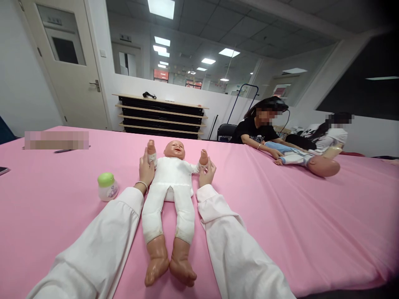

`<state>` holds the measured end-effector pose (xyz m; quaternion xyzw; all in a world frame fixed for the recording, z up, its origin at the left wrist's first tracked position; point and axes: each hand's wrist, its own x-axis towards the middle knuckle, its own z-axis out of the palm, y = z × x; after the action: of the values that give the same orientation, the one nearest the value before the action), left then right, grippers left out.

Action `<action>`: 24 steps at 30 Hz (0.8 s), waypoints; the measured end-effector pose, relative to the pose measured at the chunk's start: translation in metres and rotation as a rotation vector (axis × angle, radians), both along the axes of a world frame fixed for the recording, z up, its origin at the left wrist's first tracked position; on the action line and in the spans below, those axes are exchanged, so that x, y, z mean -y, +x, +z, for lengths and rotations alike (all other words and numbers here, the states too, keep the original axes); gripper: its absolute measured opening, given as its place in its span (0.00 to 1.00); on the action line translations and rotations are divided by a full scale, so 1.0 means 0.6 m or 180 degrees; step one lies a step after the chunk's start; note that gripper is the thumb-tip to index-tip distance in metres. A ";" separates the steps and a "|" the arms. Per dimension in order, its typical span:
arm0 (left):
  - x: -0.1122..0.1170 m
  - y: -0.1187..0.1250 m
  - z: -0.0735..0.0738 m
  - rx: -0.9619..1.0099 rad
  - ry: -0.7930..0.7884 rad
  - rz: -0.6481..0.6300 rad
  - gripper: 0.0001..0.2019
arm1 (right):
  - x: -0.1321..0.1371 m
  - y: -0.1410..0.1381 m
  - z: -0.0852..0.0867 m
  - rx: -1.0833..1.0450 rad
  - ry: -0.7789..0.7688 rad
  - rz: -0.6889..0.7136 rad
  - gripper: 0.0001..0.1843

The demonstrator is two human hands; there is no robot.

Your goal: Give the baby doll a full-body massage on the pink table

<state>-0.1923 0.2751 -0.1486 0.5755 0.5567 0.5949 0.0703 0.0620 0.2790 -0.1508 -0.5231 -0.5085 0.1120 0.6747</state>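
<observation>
Pink cloth covers the long table (280,232) in front of you, and the baby doll (170,199) lies face up on it, its feet toward you and its head pointing away. The doll has a white fabric body, with a vinyl head and vinyl hands and feet. Its arms reach out and up on either side of its head.

Your left hand (146,168) closes around the doll's arm just below its raised vinyl hand, with the fingers pointing up along the wrist. A beaded bracelet (141,185) circles your wrist, just past the cuff of your loose white sleeve (93,245). Your right hand (207,172) curls around the doll's other wrist, and its white sleeve (233,249) runs alongside the doll's leg without touching it.

A small cream jar with a green lid (107,187) stands upright on the cloth, just beyond your left forearm. Farther left, a dark pen (64,150) lies near the table's far edge, and a phone (3,170) pokes in at the frame's left side.

To your right, a person in a black T-shirt (257,131) leans over a second doll in blue and white clothes (296,158), with both hands near it. Another person in a white top (330,137) sits beyond them. Behind the table stands a low black rack with pale wooden shelves (158,114).
</observation>
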 end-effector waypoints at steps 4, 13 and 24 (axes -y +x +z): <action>0.006 0.012 0.008 -0.0835 0.0209 -0.0200 0.28 | 0.012 -0.019 0.007 0.0823 0.0189 0.0548 0.20; 0.012 0.015 0.011 -0.1520 0.0129 -0.0263 0.25 | 0.030 -0.040 0.028 0.1163 -0.0006 0.0907 0.17; 0.007 0.005 0.010 0.0318 -0.0241 0.0034 0.36 | 0.023 -0.021 0.015 0.0114 -0.0110 0.0001 0.31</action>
<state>-0.1895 0.2707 -0.1425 0.5390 0.5777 0.6018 0.1166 0.0492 0.2655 -0.1415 -0.5365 -0.5186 0.1115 0.6564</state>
